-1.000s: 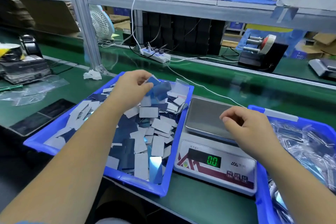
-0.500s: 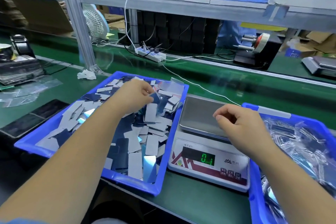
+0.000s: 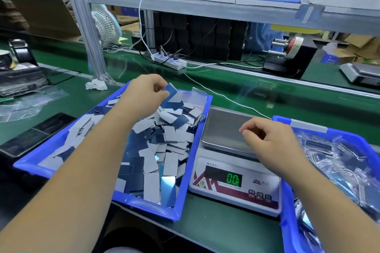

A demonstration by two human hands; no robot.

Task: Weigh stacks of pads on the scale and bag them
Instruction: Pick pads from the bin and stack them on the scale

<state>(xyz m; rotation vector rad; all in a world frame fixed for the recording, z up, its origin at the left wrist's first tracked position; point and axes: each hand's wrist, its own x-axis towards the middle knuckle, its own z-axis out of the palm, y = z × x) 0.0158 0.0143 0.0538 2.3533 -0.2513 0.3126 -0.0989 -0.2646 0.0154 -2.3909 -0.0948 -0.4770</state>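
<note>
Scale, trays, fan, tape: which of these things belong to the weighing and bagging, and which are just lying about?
Part of the job:
- left hand, pinching a blue pad
- left tray of loose pads
- scale, pan bare
- right hand, over the pan
- right tray of bagged pads

Lying about:
- fan
- power strip
- tape dispenser
- crumpled tissue

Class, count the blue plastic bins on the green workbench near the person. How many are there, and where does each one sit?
2. One blue bin sits left of the scale, holding loose pads. The other blue bin sits right of the scale, holding bagged pads, partly cut off by the frame. Others may lie outside the view.
</note>
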